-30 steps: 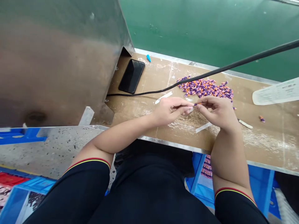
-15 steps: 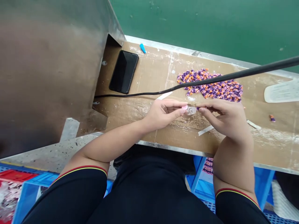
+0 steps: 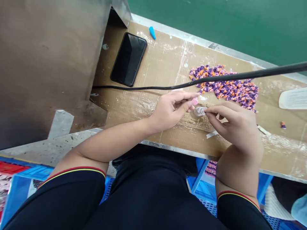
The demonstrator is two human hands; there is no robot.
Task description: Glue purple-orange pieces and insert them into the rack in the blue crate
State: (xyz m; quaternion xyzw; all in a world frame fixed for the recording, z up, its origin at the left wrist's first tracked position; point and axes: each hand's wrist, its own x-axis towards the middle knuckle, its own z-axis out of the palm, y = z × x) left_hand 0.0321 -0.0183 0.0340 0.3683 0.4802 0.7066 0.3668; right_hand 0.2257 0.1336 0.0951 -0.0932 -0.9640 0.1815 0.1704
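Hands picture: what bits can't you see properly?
- Head view: the small clear piece between the left hand and right hand is too small and partly covered by fingertips to identify.
- The purple and orange pile: pieces too small to tell; the black cable crosses it.
- The white sheet is cut off by the right edge; its print is unreadable.
- The blue crates are hidden by the table and arms.

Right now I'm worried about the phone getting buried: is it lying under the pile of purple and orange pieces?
No, the phone lies bare by the metal housing, well apart from the pile.
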